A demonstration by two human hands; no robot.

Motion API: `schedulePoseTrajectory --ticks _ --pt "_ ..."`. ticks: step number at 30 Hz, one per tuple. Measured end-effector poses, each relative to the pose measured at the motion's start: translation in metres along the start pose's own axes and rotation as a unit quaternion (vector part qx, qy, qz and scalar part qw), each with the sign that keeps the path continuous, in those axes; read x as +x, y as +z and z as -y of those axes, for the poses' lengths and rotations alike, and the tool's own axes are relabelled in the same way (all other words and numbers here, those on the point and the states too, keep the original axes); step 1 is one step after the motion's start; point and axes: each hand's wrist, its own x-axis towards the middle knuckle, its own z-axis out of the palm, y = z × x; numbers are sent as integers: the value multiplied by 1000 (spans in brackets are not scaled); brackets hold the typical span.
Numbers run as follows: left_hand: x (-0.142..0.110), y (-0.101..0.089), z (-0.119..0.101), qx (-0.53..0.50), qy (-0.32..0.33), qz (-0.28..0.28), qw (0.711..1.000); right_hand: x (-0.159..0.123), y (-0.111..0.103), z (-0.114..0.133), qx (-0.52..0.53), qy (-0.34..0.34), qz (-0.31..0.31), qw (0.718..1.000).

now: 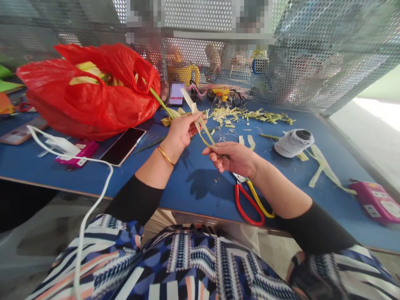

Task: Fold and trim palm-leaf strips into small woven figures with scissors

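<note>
My left hand (183, 128) is closed, thumb and fingers pinching a thin pale strip (188, 100) whose loose end sticks up above the fingers. The strip runs down to my right hand (233, 157), where the fingertips are pinched on its lower part. Whether a thin stem lies inside the strip I cannot make out. Just behind my left hand a green stalk (159, 99) with pale leafy pieces slants down from the red bag. Under my right wrist lie scissors (250, 204) with one red and one yellow handle, their blades partly hidden.
A red plastic bag (93, 100) with pale plant-like pieces fills the back left. Near it are a black phone (125, 146) and a white cable (108, 175). Cream and green bits (228, 114), a white spool (293, 143) and a purple pack (378, 202) lie behind and right. Perforated metal panels stand behind.
</note>
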Motion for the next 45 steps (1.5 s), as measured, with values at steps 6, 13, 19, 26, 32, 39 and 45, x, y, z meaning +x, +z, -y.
schedulePoseTrajectory --ticks 6,13,19,26,32,39,45 --pt "0 4 1 -26 -36 -21 999 3 4 -2 14 39 -12 999" --pt "-1 5 3 -35 -39 -31 998 4 6 -4 19 52 -11 998" --pt "0 6 5 -51 -31 -26 998 4 8 -7 16 50 -14 999" --pt "1 9 5 -115 -44 -57 991 3 11 -11 12 30 -2 999" --pt "8 4 -1 -143 -32 -70 987 3 13 -14 -30 33 14 999" --pt "11 2 -7 -143 -24 -71 987 0 17 -16 -56 55 51 996" --pt "18 -3 -6 -146 -1 -82 986 0 29 -20 -147 16 -40 988"
